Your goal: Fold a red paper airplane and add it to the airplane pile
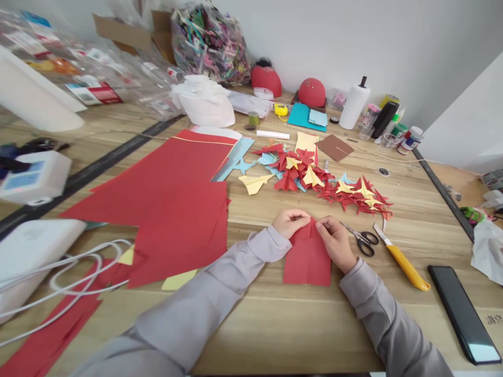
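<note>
A creased sheet of red paper (307, 262) lies on the wooden table before me, its far end folded in toward the middle. My left hand (290, 222) pinches the far left edge of this paper. On the opposite side my right hand (337, 241) grips the far right edge, fingers closed close to the left ones. Just beyond both hands sits a pile of folded red, yellow and blue paper planes (302, 170). Black-handled scissors (365, 241) rest to the right of my right hand, beside a yellow utility knife (406, 266).
Large red paper sheets (176, 209) cover the left of the table, near white cables (94, 262) and a white box (35, 256). A black phone (463, 311) lies at the right. Tissues (206, 102), a white roll (354, 104) and bottles (387, 120) stand at the back.
</note>
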The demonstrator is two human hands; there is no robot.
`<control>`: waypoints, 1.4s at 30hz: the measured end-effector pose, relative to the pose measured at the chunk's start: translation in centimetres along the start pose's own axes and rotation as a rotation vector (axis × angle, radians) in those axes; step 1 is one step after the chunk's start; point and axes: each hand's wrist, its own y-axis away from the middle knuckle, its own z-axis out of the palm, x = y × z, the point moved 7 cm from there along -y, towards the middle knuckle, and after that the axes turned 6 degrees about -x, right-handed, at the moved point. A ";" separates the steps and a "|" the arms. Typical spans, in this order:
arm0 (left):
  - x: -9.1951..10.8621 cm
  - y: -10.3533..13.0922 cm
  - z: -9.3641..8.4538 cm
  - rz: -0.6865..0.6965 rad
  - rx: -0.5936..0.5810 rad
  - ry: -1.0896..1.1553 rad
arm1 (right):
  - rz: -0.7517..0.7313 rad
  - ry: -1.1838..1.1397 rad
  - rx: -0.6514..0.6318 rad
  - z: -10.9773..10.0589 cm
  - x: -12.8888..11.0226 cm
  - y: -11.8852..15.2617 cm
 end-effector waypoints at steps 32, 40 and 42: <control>2.6 0.4 1.4 0.064 -0.281 -0.276 | 0.151 -0.381 0.065 -0.8 0.3 -0.1; 1.8 0.4 1.1 0.057 -0.199 -0.272 | 0.126 -0.251 -0.016 -0.3 0.2 0.1; 1.7 0.3 0.9 0.054 -0.183 -0.255 | 0.107 -0.191 -0.054 0.0 0.1 0.1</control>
